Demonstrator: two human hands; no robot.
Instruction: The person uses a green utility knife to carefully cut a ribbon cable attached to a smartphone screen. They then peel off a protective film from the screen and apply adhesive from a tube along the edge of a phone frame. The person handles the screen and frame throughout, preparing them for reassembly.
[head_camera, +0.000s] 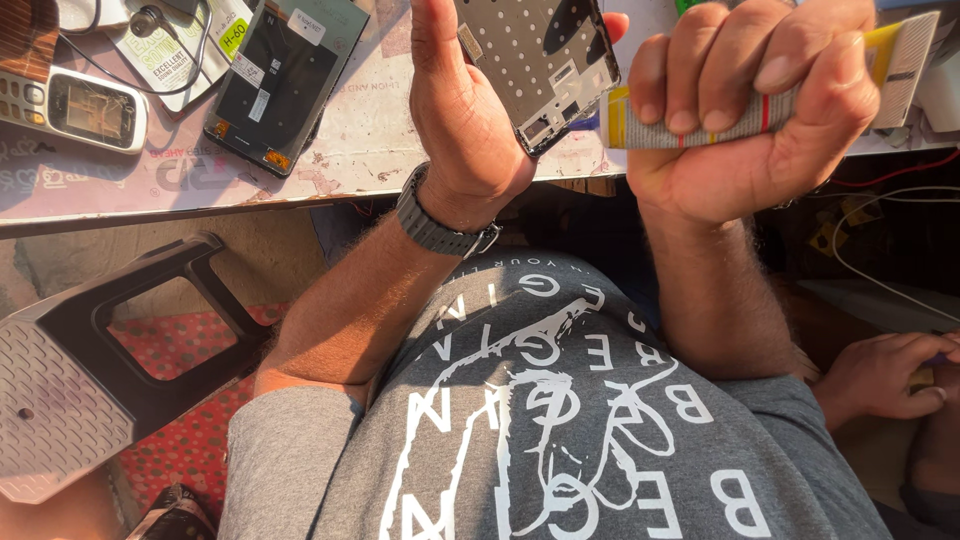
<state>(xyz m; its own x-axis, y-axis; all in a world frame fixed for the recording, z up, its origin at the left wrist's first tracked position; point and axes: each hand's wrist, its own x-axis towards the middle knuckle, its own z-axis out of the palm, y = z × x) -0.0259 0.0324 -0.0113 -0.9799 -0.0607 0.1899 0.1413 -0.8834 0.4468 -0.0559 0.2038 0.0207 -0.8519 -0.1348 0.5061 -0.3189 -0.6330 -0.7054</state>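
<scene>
- A phone frame (540, 60), a perforated grey plate with black edges, stands upright above the table edge (200, 195) in our left hand (465, 110), fingers curled behind it, thumb raised.
- Our right hand (745, 105) is fisted tightly around a squeezed tube (900, 55), just beside the frame.
- A phone screen panel (280, 80) and a keypad phone (75, 105) lie on the table to the left.
- Another person's hand (885, 375) rests lower right.

phone frames 2 (545, 60) (285, 75) | keypad phone 1 (75, 105) | stool 1 (95, 370) | tube 1 (900, 60) | wristwatch 1 (435, 230)
</scene>
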